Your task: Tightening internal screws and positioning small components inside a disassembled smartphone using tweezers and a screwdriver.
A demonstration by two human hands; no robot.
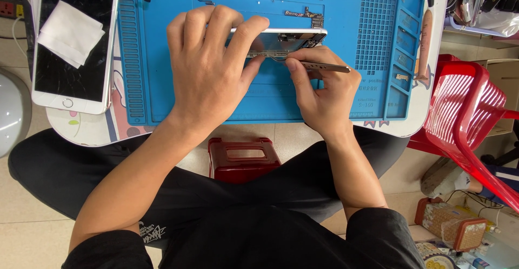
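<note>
Left hand: the left hand (208, 66) is draped over the opened phone (286, 42), fingers curled across its top edge and thumb tucked underneath, clamping it in place on its side.
Right hand: the right hand (321, 93) sits just beside it, thumb and forefinger pinched tight on a thin metal tool (324, 67), the other fingers folded in.
Tool: its point is right at the phone's lower edge, close to the left thumb; the exact contact is too small to make out.
Opened phone: it stands on edge near the middle of the blue mat (351, 15), a silver frame with dark parts showing at the right end.
Mat: small metal parts and screws are scattered along its far side, with a grid of little cells on the right.
Off to the left: a white phone with a cracked screen (70, 69) lies flat, a folded white cloth (70, 31) resting on its glass.
Below the table: a dark red stool (243, 158) shows between the knees.
Right side: a red plastic chair (470, 112) stands well apart from the hands.
</note>
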